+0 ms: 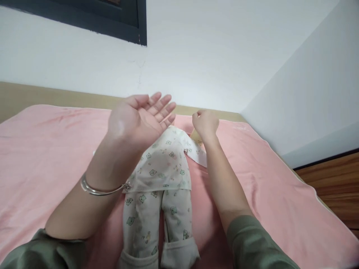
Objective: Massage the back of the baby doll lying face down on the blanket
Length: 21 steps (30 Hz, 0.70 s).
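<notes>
The far end of the patterned top (165, 164) is hidden behind the left hand (140, 121), so what lies beyond its collar cannot be made out. The top's sleeve on the right runs out and disappears behind the right forearm; on the other side, only a small pale bit (94, 152) shows past the left wrist, too little to identify. The matching trousers (146, 220) lie below the top, their turned-up cuffs near the lower edge of the view, the left one cut off there. Both garments look filled out, lying mid-view on a pink cover (260, 183).

The left hand is released, palm upward and fingers extended, above the top. The right hand (206, 121) is curled with its back showing; whether it grips anything cannot be told.

A yellowish item (196, 137) with small print sits partly behind the right hand; whether it is a container, and what it might hold, is unclear. A silver bracelet (103, 192) circles the left forearm. Both green sleeves (255, 239) run out of view. Behind stand a pale board (56, 93) and a white wall (196, 56), with a dark frame (134, 22) cut off above and brown wood (336, 179) at right.
</notes>
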{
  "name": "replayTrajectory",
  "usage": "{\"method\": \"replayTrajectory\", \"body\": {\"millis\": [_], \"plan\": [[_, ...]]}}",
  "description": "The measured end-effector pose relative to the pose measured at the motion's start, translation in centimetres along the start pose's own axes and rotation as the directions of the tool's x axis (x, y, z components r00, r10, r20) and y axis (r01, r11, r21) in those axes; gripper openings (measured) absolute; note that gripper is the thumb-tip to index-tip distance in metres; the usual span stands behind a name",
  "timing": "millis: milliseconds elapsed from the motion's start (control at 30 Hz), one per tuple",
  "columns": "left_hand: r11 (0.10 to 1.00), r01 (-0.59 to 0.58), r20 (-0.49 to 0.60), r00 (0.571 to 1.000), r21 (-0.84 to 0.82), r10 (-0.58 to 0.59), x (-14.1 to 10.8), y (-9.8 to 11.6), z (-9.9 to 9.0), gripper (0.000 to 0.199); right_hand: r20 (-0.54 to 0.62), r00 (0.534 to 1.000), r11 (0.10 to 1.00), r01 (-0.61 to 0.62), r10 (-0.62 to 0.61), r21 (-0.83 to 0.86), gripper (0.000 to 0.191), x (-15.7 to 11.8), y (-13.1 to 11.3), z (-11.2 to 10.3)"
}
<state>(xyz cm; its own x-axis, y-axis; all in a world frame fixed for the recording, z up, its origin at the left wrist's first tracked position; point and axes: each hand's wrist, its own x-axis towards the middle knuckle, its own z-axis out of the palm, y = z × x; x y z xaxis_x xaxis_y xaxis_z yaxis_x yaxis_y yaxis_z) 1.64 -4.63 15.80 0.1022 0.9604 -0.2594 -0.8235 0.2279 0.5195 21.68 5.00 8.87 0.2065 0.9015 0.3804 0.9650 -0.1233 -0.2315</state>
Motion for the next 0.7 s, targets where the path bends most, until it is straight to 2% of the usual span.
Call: {"method": "replayTrajectory", "body": {"millis": [167,300,433,567,700], "plan": [[0.995,-0.100,0.028,0.995,-0.018,0.101,-1.0,2.2,-0.5,0.019,-0.062,0.998,0.999,0.027,-0.025,0.033,0.031,-0.1,0.1,0.2],[0.986,-0.157,0.053,0.986,-0.062,0.160,-1.4,2.5,-0.8,0.016,-0.038,0.999,0.999,0.001,0.001,0.044,0.031,-0.1,-0.3,-0.2],[0.981,-0.193,0.114,0.974,-0.023,0.194,-1.8,2.4,-0.9,0.014,-0.011,1.000,0.999,-0.018,0.019,0.028,0.030,-0.1,-0.6,-0.4],[0.983,-0.183,0.151,0.973,0.031,0.177,-1.9,2.5,-1.0,0.015,-0.012,1.000,0.999,-0.029,0.029,0.037,0.026,0.2,-0.5,-0.4],[0.988,-0.151,0.120,0.982,0.026,0.147,-2.1,2.7,-0.9,0.021,-0.013,1.000,0.995,-0.026,0.028,0.098,0.024,0.3,-0.1,-0.5]]}}
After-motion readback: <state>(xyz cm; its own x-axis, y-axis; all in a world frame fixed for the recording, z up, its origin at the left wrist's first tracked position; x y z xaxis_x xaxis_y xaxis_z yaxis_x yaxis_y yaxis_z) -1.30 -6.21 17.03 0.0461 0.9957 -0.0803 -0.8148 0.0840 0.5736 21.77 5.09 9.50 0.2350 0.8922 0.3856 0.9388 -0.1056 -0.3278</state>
